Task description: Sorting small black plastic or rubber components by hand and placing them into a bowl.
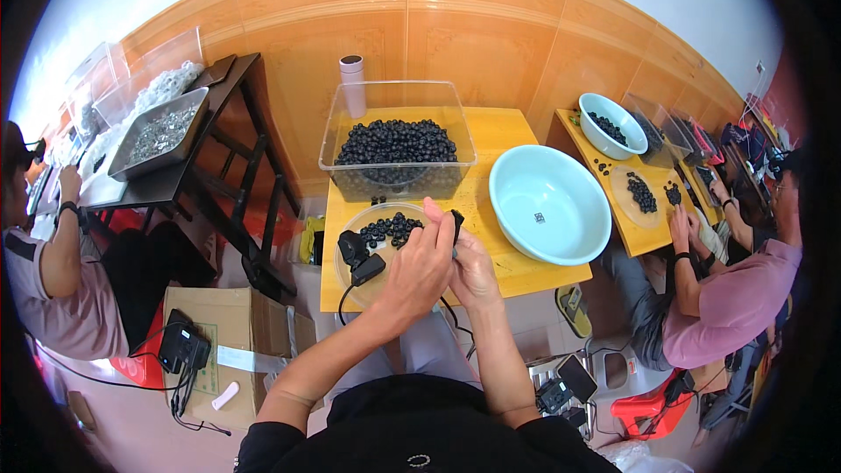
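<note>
My left hand (pixel 422 258) and my right hand (pixel 474 270) meet over the near edge of the yellow table (pixel 504 131), fingers pinched together. A small black piece (pixel 457 218) shows at the fingertips; its kind is not clear, and most of what lies between the hands is hidden. Beside my left hand are a black boxy device (pixel 368 270) with a cable and another black block (pixel 353 248). Beyond and left of my hands, small round black parts (pixel 392 229) lie on a round translucent tray (pixel 347 279).
Behind the tray stands a clear bin (pixel 466 136) heaped with black parts (pixel 399 142), beside a pink flask (pixel 352 88). A light blue basin (pixel 506 177) is at right. Co-workers sit on both sides. A cardboard box (pixel 215 307) stands on the floor at left.
</note>
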